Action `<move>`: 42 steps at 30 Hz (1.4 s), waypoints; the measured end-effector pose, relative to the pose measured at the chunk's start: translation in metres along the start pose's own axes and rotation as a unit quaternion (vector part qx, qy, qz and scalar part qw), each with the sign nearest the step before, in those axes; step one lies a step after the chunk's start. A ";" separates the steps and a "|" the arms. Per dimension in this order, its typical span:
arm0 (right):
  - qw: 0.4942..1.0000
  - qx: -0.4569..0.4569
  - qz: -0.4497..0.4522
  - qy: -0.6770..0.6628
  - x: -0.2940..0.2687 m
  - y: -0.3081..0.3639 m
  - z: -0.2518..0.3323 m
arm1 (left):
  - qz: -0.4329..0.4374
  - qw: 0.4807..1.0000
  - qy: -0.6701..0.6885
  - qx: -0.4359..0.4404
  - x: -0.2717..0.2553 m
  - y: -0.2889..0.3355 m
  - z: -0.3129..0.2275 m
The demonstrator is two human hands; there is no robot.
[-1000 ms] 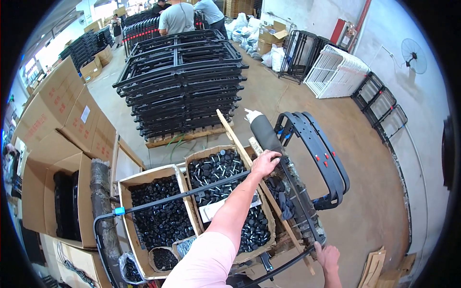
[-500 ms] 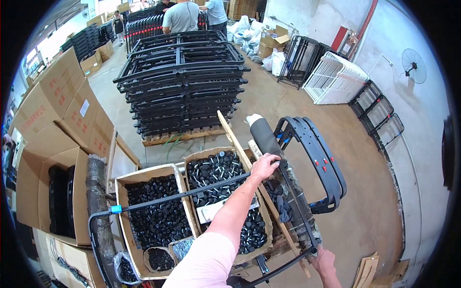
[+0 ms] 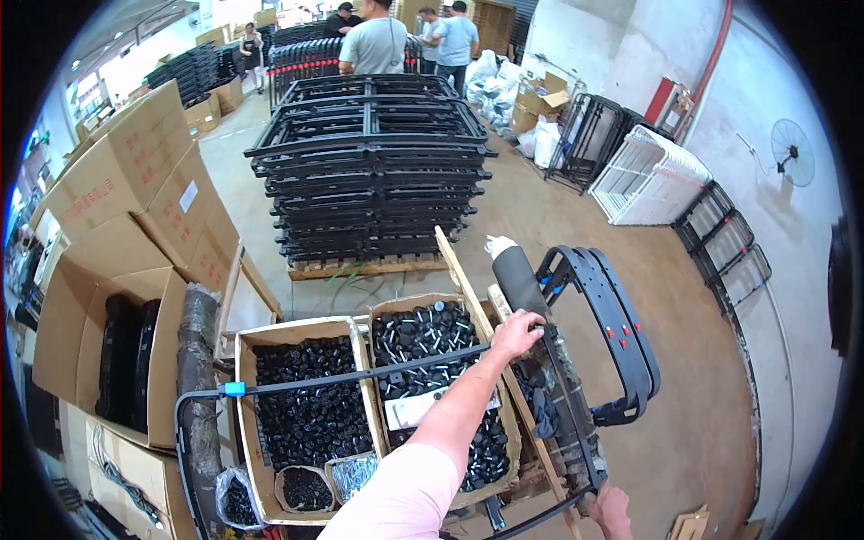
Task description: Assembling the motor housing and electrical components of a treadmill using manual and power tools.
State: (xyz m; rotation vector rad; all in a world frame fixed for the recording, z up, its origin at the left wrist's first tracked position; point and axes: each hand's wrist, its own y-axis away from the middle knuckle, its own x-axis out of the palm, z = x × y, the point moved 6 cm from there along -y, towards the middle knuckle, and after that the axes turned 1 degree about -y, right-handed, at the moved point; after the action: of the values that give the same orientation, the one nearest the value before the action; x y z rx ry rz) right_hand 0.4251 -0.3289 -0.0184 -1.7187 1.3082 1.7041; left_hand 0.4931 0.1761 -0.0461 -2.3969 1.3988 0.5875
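A black metal tube frame (image 3: 315, 382) with a blue clip (image 3: 234, 389) lies across two cardboard boxes, its right side along a wrapped rail. My left hand (image 3: 518, 333) is closed around its far right corner. At the near right corner, my right hand (image 3: 612, 508) has its fingers curled on the tube; part of that grip is hidden. Grey foam (image 3: 518, 277) covers the rail's far end. Beneath the frame, the left box (image 3: 246, 432) holds black knobs, and the right box (image 3: 513, 441) holds black-headed bolts and a white block (image 3: 409, 411).
Curved black frame parts (image 3: 621, 333) with red plugs hang right of the rail. Ahead, a tall stack of black frames (image 3: 369, 193) stands on a pallet (image 3: 360, 268). Large cartons (image 3: 117, 306) rise at left. Several people stand at the back; a wall fan (image 3: 792, 153) is at right.
My view has tilted upward, so the scene sits lower and slightly farther right. Both hands remain on the same corners of the frame.
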 end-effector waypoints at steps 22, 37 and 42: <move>0.999 0.043 0.025 -0.023 -0.015 0.001 0.009 | -0.010 0.998 0.064 -0.011 -0.001 -0.005 0.007; 0.990 0.009 0.117 0.083 -0.004 -0.006 0.000 | 0.011 1.000 0.006 -0.003 0.001 -0.002 0.005; 0.999 0.037 0.014 -0.011 -0.010 -0.007 0.009 | -0.022 0.998 0.040 0.042 0.000 -0.004 0.018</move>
State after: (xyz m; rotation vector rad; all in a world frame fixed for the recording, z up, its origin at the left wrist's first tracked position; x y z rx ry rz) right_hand 0.4269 -0.3152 -0.0134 -1.6435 1.3754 1.6626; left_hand 0.4933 0.1857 -0.0613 -2.4021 1.3718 0.4171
